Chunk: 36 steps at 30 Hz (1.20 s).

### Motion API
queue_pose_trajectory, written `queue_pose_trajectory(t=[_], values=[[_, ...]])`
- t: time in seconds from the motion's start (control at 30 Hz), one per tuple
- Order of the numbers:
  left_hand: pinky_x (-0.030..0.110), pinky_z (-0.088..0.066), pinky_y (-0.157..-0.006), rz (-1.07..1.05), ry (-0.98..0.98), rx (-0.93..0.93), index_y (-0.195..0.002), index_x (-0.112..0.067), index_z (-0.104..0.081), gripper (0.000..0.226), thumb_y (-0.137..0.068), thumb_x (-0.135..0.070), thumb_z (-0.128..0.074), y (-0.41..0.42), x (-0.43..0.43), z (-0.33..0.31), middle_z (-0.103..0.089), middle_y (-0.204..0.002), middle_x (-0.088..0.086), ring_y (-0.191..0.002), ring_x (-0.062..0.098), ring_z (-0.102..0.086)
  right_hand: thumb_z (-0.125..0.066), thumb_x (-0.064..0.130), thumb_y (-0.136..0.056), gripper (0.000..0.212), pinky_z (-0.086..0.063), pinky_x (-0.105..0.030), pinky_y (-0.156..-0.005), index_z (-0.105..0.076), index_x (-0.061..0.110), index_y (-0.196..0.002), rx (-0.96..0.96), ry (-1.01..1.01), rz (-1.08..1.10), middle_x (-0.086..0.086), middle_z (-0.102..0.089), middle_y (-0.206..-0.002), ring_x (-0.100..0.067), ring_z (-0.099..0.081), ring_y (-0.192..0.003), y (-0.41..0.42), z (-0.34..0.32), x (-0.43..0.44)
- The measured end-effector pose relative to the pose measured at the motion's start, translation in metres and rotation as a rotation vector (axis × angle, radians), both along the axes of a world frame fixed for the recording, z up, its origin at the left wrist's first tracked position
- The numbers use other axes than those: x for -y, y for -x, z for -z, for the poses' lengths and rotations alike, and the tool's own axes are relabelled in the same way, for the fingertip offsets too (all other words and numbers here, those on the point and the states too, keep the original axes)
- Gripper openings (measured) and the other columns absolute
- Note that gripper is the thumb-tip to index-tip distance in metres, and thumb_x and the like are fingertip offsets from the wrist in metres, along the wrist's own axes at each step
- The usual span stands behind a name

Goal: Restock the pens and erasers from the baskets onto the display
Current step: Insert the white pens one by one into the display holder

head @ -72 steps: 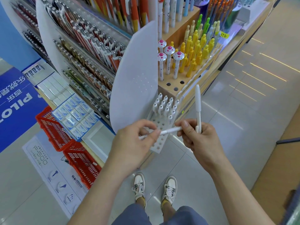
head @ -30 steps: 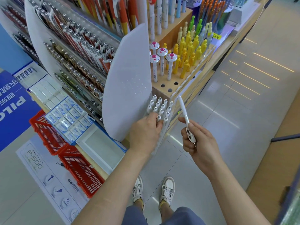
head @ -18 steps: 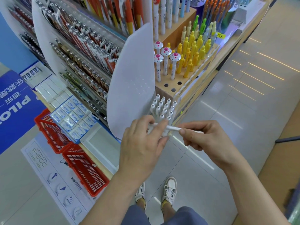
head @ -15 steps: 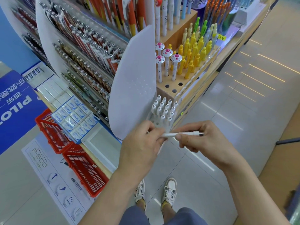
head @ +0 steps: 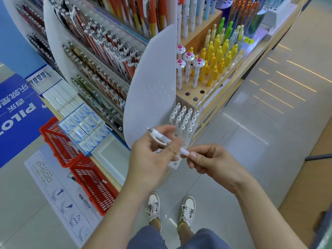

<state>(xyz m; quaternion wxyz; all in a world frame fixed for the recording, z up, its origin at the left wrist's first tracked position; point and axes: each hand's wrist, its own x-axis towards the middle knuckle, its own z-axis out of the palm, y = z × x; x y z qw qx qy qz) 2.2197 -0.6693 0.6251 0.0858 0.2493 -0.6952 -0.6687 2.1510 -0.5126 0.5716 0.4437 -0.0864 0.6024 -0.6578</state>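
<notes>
A: We stand on a pale tiled floor (head: 269, 141) at the corner of a stationery display (head: 206, 97), two red baskets (head: 93, 184) near our feet; a white click pen (head: 159, 138) lies across both hands in front of the white peg rack (head: 183, 121), apart from its holes.

B: Our left hand (head: 149, 164) pinches the clip end, our right hand (head: 213, 164) the tip end; both are closed on that one pen, and it looks blurred.

A: We judge the handover the weak point; if one hand lets go early, the pen drops to the floor.

B: And the rack is crowded; steering in with the left hand could knock the standing white pens (head: 185, 115) askew, or we miss a free hole, since our fingers hide the lower rows.

A: The boxed erasers (head: 84, 126) sit well apart.
</notes>
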Motion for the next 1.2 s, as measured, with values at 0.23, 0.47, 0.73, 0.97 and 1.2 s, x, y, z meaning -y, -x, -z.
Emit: queue_pose_trajectory(t=[0.23,0.47,0.73,0.97,1.2], values=[[0.026,-0.057,-0.068,-0.082,0.101,-0.116,-0.086,-0.032,-0.072,0.012,-0.08,-0.034,-0.063,0.002,0.018,-0.005,-0.073,-0.08,-0.003,-0.071,0.018,-0.07,-0.062,0.018,-0.091,0.014,-0.037,-0.019,-0.055,-0.07,0.007,-0.091,0.003,-0.147,0.192,-0.001,-0.061,-0.067,-0.012,-0.045,-0.059,-0.001,0.014,0.006],[0.008,-0.045,-0.07,-0.062,0.598,-0.107,-0.1,-0.02,-0.073,0.016,-0.084,-0.02,-0.07,0.02,0.015,0.035,-0.061,-0.082,-0.023,-0.076,0.0,-0.062,-0.058,0.02,-0.095,0.021,-0.05,-0.025,-0.069,-0.061,0.023,-0.115,-0.01,-0.309,0.324,-0.003,-0.062,-0.099,-0.01,-0.061,-0.082,0.001,0.031,0.009],[0.017,-0.042,-0.06,-0.051,0.76,-0.062,-0.094,-0.014,-0.073,0.013,-0.086,-0.023,-0.068,0.04,0.014,0.062,-0.058,-0.069,-0.011,-0.065,0.008,-0.053,-0.058,0.02,-0.095,0.032,-0.056,-0.025,-0.072,-0.057,0.02,-0.127,0.013,-0.309,0.327,-0.006,-0.066,-0.112,-0.014,-0.066,-0.092,-0.001,0.035,0.011],[0.025,-0.039,-0.058,0.024,0.87,-0.031,-0.084,-0.013,-0.07,0.013,-0.089,-0.023,-0.065,0.041,0.022,0.06,-0.056,-0.066,-0.007,-0.062,0.012,-0.05,-0.057,0.019,-0.096,0.034,-0.058,-0.027,-0.077,-0.055,0.017,-0.13,0.016,-0.284,0.331,-0.006,-0.067,-0.114,-0.015,-0.067,-0.094,0.001,0.037,0.012],[0.021,-0.029,-0.055,0.104,0.894,0.033,-0.086,-0.011,-0.067,0.015,-0.092,-0.022,-0.06,0.043,0.015,0.072,-0.053,-0.067,-0.004,-0.062,0.019,-0.051,-0.062,0.025,-0.092,0.046,-0.058,-0.028,-0.077,-0.051,0.012,-0.135,0.013,-0.259,0.364,0.0,-0.067,-0.108,-0.018,-0.068,-0.096,0.002,0.037,0.015]])
